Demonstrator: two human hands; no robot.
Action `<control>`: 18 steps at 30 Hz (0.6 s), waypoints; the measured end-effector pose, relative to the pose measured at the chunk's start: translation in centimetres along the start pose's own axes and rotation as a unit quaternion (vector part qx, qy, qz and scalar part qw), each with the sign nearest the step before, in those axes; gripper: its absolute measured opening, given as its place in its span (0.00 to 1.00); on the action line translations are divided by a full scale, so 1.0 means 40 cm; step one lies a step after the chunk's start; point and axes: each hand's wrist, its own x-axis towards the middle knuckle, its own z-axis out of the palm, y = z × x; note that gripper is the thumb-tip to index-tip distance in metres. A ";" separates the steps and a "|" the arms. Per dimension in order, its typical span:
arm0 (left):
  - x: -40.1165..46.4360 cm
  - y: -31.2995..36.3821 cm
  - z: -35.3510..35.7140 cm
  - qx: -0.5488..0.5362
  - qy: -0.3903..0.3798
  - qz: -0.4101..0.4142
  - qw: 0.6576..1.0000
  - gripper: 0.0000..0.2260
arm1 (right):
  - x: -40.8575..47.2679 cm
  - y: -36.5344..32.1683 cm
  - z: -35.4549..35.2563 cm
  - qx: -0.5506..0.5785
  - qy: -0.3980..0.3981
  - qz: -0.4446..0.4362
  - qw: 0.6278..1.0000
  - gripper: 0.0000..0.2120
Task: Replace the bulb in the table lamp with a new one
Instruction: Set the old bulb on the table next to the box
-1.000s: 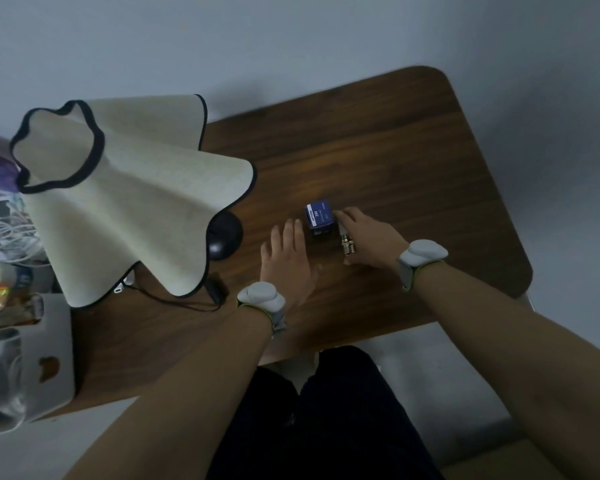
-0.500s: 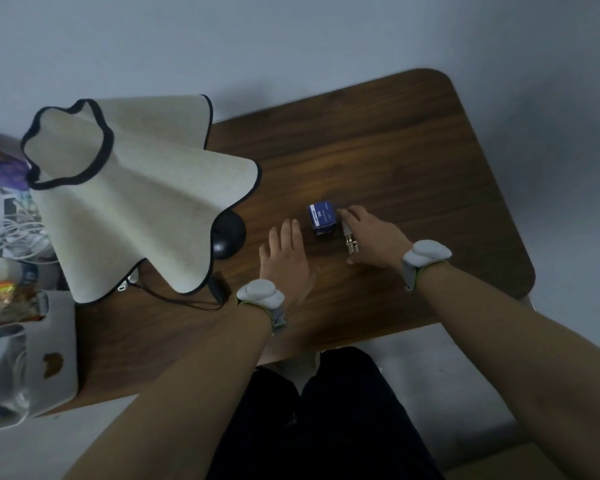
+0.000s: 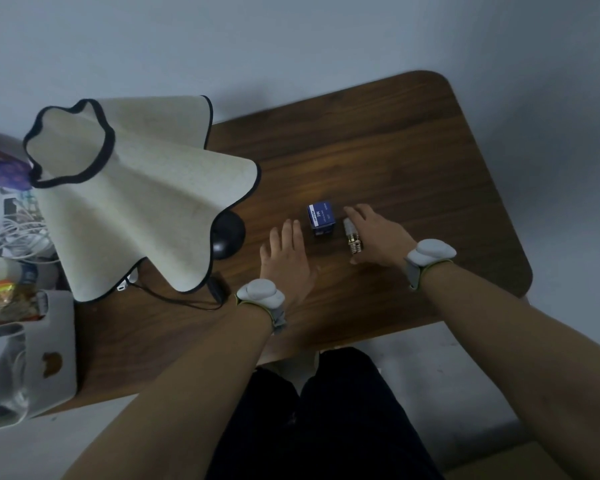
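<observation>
Bulb (image 3: 351, 233) lies on the table (image 3: 413, 161), just right of the blue box (image 3: 321, 218), under the open right hand (image 3: 378, 237). It looks light and fragile; better hold its body, not the metal screw base. Left hand (image 3: 286, 263) rests flat, empty.
</observation>
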 end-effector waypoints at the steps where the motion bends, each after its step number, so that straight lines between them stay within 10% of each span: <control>1: 0.000 0.000 0.001 -0.001 -0.002 0.000 1.000 0.45 | -0.001 0.001 0.000 0.000 0.000 0.001 1.000 0.58; 18: -0.009 0.000 -0.003 0.000 -0.002 0.001 1.000 0.44 | -0.005 0.011 0.005 0.012 -0.014 0.006 1.000 0.61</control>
